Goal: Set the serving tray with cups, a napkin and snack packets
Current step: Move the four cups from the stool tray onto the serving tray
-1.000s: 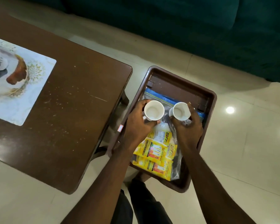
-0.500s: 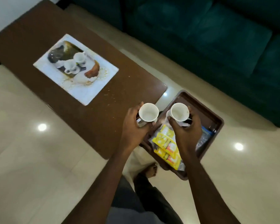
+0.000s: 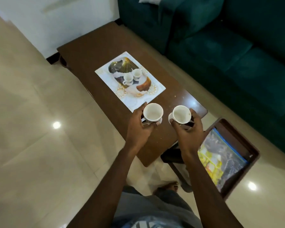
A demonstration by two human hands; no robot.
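My left hand [image 3: 138, 127] grips a white cup [image 3: 153, 113] and my right hand [image 3: 187, 134] grips a second white cup [image 3: 181, 114]. Both cups are upright and empty, held just above the near end of the brown coffee table [image 3: 156, 140]. A patterned white serving tray [image 3: 109, 74] lies on the table beyond the cups, with two small white cups [image 3: 132, 76] standing on it. On the floor at the right sits a brown crate [image 3: 252, 155] holding a clear bag of yellow snack packets [image 3: 211, 160].
A teal sofa [image 3: 229, 46] runs along the far side of the table. Glossy beige floor tiles [image 3: 39, 145] spread to the left. My bare foot [image 3: 167, 188] shows under the table's near corner.
Both hands lifted the two cups out of the brown crate and carried them left, over the table's near end. The view swung so the patterned tray now lies ahead.
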